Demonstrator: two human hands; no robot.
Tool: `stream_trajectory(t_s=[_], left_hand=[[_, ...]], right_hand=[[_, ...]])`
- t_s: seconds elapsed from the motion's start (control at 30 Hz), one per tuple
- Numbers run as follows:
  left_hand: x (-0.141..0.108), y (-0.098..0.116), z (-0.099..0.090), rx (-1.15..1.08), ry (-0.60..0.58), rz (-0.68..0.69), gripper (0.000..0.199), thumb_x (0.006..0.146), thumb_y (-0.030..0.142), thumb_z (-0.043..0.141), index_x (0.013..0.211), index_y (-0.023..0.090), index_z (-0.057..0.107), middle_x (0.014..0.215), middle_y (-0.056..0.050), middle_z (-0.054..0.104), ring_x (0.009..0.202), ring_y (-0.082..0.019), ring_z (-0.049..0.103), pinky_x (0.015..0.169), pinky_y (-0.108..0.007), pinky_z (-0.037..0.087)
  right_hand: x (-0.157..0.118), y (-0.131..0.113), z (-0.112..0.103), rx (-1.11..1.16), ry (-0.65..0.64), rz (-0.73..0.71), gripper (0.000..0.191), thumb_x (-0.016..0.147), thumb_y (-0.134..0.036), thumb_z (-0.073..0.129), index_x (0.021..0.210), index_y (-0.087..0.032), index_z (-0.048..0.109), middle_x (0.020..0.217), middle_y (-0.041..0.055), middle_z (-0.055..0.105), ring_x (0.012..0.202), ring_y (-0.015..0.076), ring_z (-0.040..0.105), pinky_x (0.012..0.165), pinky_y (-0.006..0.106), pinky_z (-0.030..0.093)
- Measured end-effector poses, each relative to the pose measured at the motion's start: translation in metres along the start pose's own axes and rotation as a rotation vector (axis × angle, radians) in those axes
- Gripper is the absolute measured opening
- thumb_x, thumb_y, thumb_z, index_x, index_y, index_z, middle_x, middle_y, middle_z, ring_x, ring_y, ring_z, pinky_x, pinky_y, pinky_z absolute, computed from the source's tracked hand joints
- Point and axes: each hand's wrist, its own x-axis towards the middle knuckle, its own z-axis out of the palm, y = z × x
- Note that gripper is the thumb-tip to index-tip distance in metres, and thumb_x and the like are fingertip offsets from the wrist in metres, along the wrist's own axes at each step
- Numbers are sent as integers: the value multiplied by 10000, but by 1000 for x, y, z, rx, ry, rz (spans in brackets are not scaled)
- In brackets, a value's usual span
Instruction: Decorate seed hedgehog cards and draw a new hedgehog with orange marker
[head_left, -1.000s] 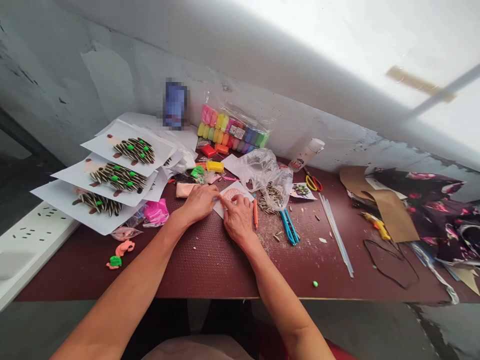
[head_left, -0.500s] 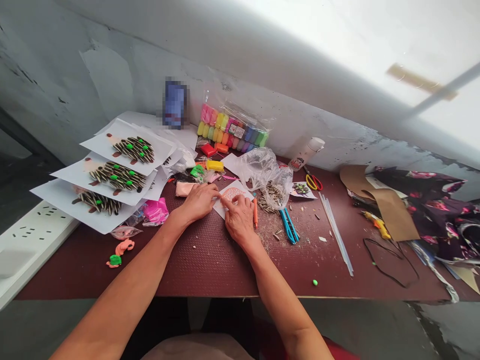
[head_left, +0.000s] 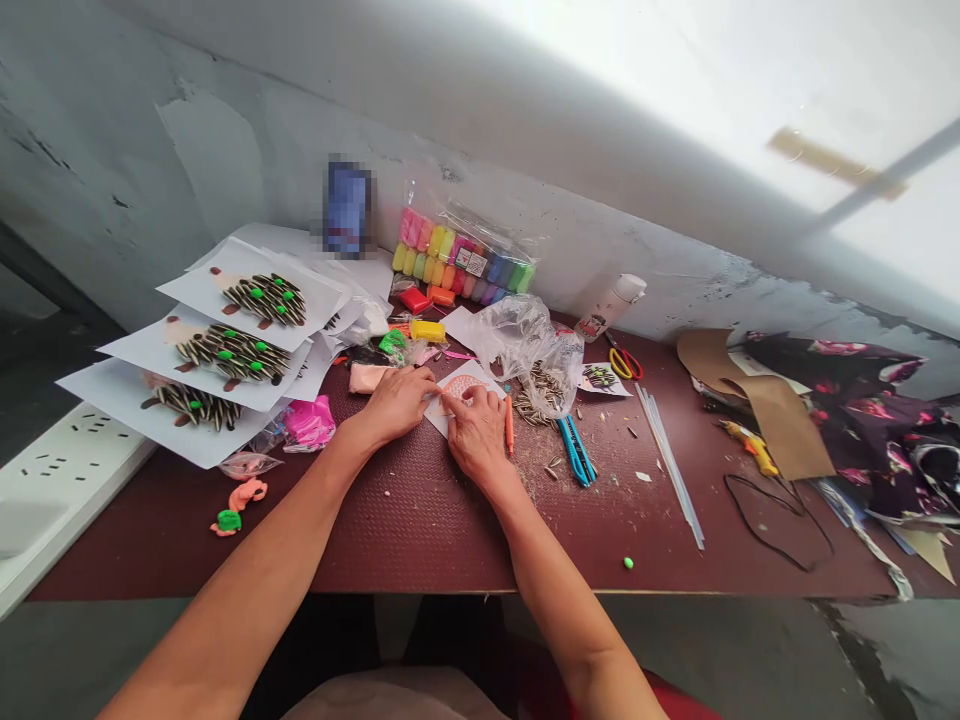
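Observation:
A small white paper card [head_left: 438, 424] lies on the table, bearing a flat orange clay shape [head_left: 463, 383] with a dimpled surface. My left hand [head_left: 403, 402] is at the card's left edge, fingers bent and tips together near the end of the clay; whatever is between them is too small to make out. From the right, my right hand [head_left: 480, 430] rests over the card with curled fingers on the orange clay, its index fingertip close to my left fingertips. A block of pale peach clay [head_left: 369, 378] sits just behind my left hand. Beside my right hand is an orange stick-like tool [head_left: 509, 425].
Sunflower seeds [head_left: 541, 392] lie by a plastic bag [head_left: 517, 330], with a blue utility knife [head_left: 577, 452] in front. Stacked hedgehog pictures [head_left: 202, 370] fill the left. Scissors [head_left: 625, 362], clear glue sticks [head_left: 670, 465] and a yellow glue gun [head_left: 757, 450] lie rightward. Colored clay packs [head_left: 465, 260] stand behind.
My hands stay at the card with only slight finger movement. The whole view has shifted very slightly; nothing else has visibly moved.

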Motion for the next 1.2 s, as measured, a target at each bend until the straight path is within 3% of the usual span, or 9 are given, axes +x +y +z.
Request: stream_trajectory(t_s=[0.4, 0.73, 1.2], left_hand=[[-1, 3, -2, 6, -17, 1, 393, 900, 134, 509, 1134, 292, 782, 1167, -68, 713, 1063, -259, 624, 928, -397, 463], [-2, 4, -3, 41, -31, 12, 373, 918, 146, 508, 1121, 287, 788, 1185, -74, 702, 1093, -268, 617, 923, -400, 462], [-3, 7, -3, 77, -47, -7, 393, 937, 141, 500, 1140, 322, 784, 1183, -57, 690, 1099, -255, 605, 908, -381, 446]], right_hand=[[-7, 9, -7, 11, 23, 12, 452, 946, -144, 525, 1320, -337, 690, 1172, 92, 591, 1057, 258, 461, 994, 418, 278], [-12, -1, -11, -48, -82, -28, 409, 1007, -197, 452, 1336, -312, 666, 1193, 108, 600, 1062, 268, 469, 946, 405, 296], [-19, 5, -11, -111, -131, -87, 466, 1008, -175, 422, 1430, -280, 587, 1186, 117, 602, 1052, 273, 469, 1031, 456, 285]])
